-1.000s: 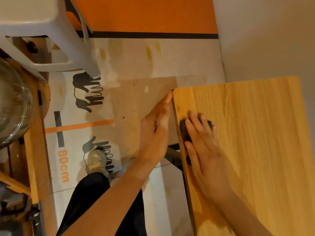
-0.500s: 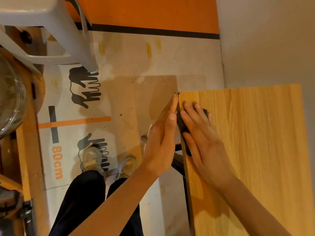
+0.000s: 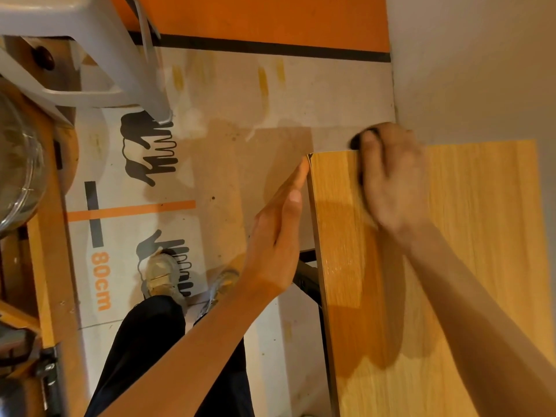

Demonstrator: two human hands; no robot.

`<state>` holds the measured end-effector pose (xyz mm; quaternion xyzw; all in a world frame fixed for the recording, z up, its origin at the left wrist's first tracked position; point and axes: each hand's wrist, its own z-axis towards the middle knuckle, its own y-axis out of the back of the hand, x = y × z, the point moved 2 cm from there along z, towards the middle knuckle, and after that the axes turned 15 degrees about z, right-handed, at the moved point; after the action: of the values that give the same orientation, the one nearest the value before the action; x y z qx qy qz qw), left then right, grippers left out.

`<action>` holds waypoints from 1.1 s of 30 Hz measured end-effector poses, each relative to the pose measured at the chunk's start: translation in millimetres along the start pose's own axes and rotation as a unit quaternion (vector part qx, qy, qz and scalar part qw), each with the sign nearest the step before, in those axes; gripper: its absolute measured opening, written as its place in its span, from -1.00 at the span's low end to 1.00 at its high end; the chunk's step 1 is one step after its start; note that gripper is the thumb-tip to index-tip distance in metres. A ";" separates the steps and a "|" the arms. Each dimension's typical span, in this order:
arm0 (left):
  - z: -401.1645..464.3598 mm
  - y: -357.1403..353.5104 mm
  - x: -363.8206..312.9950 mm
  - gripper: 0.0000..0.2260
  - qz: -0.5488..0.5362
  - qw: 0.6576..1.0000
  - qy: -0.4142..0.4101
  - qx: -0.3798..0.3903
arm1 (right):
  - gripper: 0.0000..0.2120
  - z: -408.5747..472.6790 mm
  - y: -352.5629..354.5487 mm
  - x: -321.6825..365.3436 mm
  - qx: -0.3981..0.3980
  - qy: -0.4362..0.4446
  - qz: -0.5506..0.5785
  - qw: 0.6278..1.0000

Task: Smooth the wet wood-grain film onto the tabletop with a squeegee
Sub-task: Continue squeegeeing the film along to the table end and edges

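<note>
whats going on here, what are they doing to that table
A person is pressing wood-grain film onto a tabletop. The right hand, blurred with motion, pushes a dark squeegee at the far edge of the top, near the wall. The left hand lies flat against the table's left side edge, fingers reaching toward the far left corner. Wet glints show on the film near that edge. A white stool stands on the floor to the left.

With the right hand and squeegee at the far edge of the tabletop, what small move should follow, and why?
Probably draw the right hand and its dark squeegee back toward the body for another pass. The squeegee already overhangs the tabletop's far edge, while wet sheen shows nearer the person. The left hand lies flat against the side edge.
</note>
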<state>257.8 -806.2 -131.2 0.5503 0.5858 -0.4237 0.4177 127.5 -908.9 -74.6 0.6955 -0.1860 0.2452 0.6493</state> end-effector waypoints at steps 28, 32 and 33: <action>24.1 16.8 -27.5 -0.59 0.111 0.992 -0.048 -0.032 | -0.63 -125.6 -49.6 33.6 0.029 0.077 -0.042 0.996; 21.0 17.7 -28.4 -0.59 0.183 0.981 -0.059 -0.014 | -0.58 -186.8 -41.1 22.7 0.033 0.062 -0.037 0.997; 19.9 18.8 -29.0 -0.59 0.206 0.976 -0.065 -0.004 | -0.56 -200.3 -38.7 20.8 0.041 0.056 -0.039 0.997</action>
<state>278.4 -833.1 -110.0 0.6288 0.4332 -0.3612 0.5352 146.7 -705.0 -86.6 0.7135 -0.1114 0.2660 0.6385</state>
